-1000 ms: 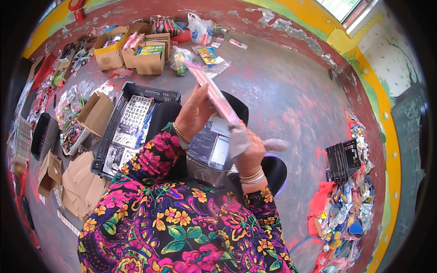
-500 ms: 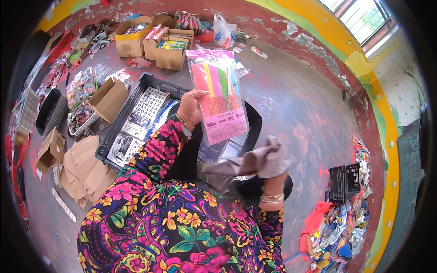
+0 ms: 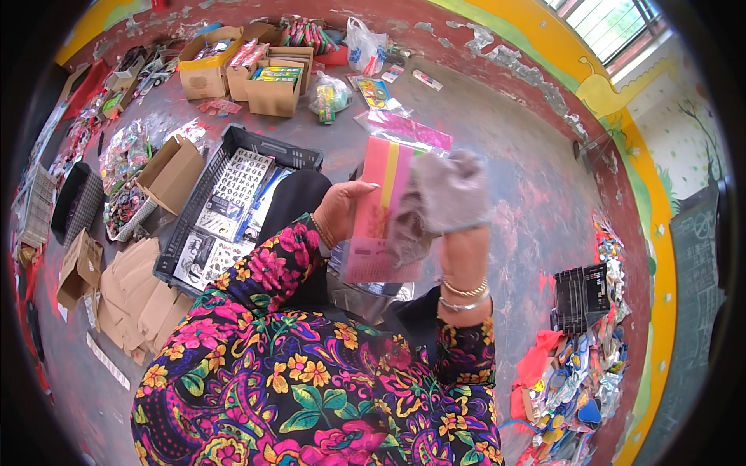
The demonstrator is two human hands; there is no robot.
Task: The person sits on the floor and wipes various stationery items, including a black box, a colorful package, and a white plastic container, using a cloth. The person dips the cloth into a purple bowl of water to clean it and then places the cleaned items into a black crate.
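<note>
My left hand (image 3: 343, 212) grips the left edge of a clear plastic packet (image 3: 371, 167) with pink, yellow and other coloured strips inside. The packet stands tilted in front of me, its pink top edge leaning away. A grey cloth (image 3: 454, 190) covers my right hand and is blurred by motion; only the bare wrist shows below it. Part of the cloth lies over the packet's right side and hides it. Below the packet, clear plastic wrapping (image 3: 353, 299) and flat items show between my knees.
A black crate (image 3: 177, 233) of printed sheets stands to my left, near flattened cardboard (image 3: 136, 291) and an open carton (image 3: 172, 167). Cartons of goods (image 3: 273, 97) line the far wall. At the right, a small black crate (image 3: 581, 299) sits beside a pile of mixed items (image 3: 571, 396).
The packet has come lower and nearer, still in my left hand. My right hand has risen with the cloth from below right and now has it against the packet's face.
</note>
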